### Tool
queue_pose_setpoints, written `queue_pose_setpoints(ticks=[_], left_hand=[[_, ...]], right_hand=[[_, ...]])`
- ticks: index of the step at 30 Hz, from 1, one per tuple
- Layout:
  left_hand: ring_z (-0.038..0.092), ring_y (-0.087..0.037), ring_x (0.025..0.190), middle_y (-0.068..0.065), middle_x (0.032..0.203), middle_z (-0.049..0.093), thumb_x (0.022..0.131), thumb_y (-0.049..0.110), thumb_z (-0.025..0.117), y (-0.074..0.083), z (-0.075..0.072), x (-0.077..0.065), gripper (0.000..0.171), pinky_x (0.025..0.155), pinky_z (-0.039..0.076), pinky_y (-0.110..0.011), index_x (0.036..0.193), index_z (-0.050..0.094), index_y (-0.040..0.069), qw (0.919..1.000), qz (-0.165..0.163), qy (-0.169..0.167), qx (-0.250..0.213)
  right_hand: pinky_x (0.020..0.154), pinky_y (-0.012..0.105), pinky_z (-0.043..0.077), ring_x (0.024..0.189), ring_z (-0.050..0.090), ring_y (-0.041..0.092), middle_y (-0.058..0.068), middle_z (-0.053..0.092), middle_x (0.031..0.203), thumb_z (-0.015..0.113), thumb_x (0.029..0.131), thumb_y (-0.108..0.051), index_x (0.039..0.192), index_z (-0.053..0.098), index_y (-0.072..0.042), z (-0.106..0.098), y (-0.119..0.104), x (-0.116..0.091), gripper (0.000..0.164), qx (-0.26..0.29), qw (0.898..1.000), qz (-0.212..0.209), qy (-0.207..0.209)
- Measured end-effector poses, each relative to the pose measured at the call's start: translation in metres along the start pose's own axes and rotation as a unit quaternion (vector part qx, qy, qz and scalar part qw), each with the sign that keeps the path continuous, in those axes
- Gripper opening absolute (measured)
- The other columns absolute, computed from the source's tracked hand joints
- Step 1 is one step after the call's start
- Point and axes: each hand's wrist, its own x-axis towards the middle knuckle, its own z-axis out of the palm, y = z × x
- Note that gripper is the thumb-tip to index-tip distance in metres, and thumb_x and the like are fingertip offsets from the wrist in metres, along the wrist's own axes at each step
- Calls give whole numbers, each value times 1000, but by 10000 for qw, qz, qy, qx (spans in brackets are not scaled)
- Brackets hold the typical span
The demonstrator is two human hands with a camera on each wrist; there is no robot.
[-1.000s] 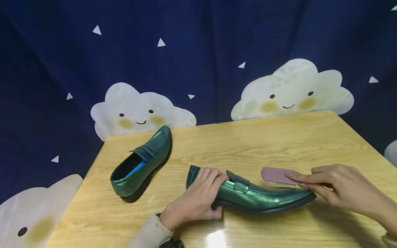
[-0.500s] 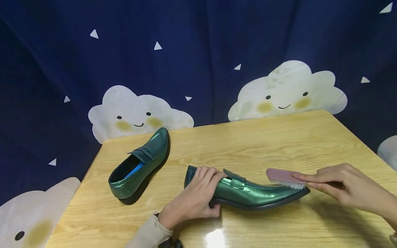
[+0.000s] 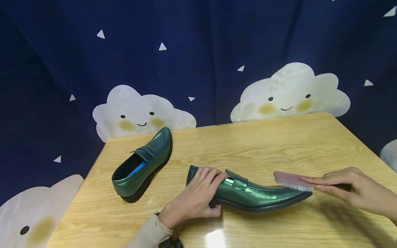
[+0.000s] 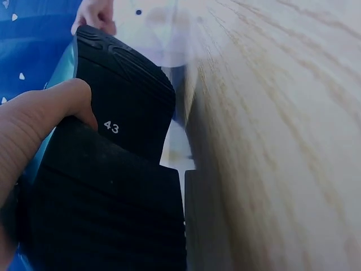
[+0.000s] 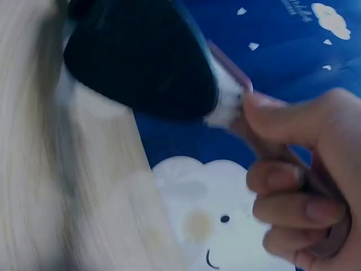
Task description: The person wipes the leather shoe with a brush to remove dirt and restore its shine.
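Note:
A shiny green loafer [image 3: 263, 199] lies tilted on its side above the table, toe pointing right. My left hand [image 3: 198, 196] grips it around the heel and opening, thumb under the sole. In the left wrist view its black sole [image 4: 124, 96] carries the number 43. My right hand [image 3: 356, 187] holds a pink brush [image 3: 289, 177] by its handle, fingers curled round it in the right wrist view. White bristles [image 3: 293, 185] touch the upper near the toe. A second green loafer [image 3: 144, 163] with a blue insole stands upright at the left.
The light wooden table [image 3: 248, 141] extends behind and around the shoes. At its far edge hangs a dark blue curtain [image 3: 186, 51] printed with white clouds and triangles.
The brush has shifted right toward the toe tip, and its bristles now show more from the side. My left hand keeps its grip on the loafer, which stays nearly still.

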Motion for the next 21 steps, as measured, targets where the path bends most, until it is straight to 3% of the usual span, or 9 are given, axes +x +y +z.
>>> queue_pose_setpoints(ticks=[2,4,6,7,10,14,16,18,21], left_hand=[[44,-20,107,-3,121,48,70,41,71,-3,0,-1,76,97,36,-40,135,44,12,10000,75,-22,7],[46,-19,106,-3,119,49,75,51,70,-9,-1,-3,77,95,37,-40,138,44,15,9998,140,-76,-77],[49,-17,103,-1,114,53,77,59,69,-18,-5,-7,75,93,39,-40,135,49,16,9996,111,-40,-248],[51,-16,100,0,111,56,76,62,70,-23,-7,-9,74,91,40,-39,131,53,16,9992,72,17,-385],[53,-9,85,6,93,59,75,59,73,-33,-14,-14,57,81,41,-32,108,62,14,9961,138,319,-811],[45,-5,69,9,75,50,78,47,76,-31,-17,-19,39,69,33,-23,81,52,15,9873,656,924,-1116],[43,-6,65,9,72,48,78,40,78,-29,-18,-21,36,66,30,-23,77,51,16,9841,790,1315,-900],[44,-7,61,8,68,49,79,34,79,-29,-20,-25,33,62,31,-23,73,52,16,9810,710,1764,-391],[44,-10,51,6,63,52,81,27,77,-33,-21,-32,28,52,32,-23,70,53,15,9713,145,2339,420]], right_hand=[[50,15,32,61,38,-10,-22,57,69,78,67,3,104,76,-16,1,3,-4,42,-1086,9914,723,-93],[51,20,34,62,40,-9,-20,64,76,82,65,-6,95,78,-19,4,5,-8,32,-2056,9698,1300,-191],[51,24,36,62,42,-8,-15,68,76,84,64,-11,90,79,-20,8,4,-10,28,-2621,9485,1760,-252],[51,27,39,63,46,-7,-11,69,77,84,63,-11,91,79,-19,9,5,-11,29,-2710,9445,1849,-188],[52,30,44,65,56,-1,-2,73,79,85,62,-10,94,79,-20,12,7,-12,34,-2647,9468,1817,218],[53,29,47,68,61,1,-2,73,80,84,64,-12,100,78,-27,15,9,-10,39,-2598,9495,1696,463],[53,23,43,65,55,-3,-8,71,77,84,66,-10,103,77,-27,18,10,-10,41,-2493,9521,1670,585],[52,19,36,61,48,-5,-16,63,71,81,72,-7,110,75,-26,22,10,-12,43,-2267,9555,1776,637],[54,14,28,60,39,-6,-20,55,71,74,80,-3,122,69,-21,29,12,-14,46,-1943,9596,1904,713]])
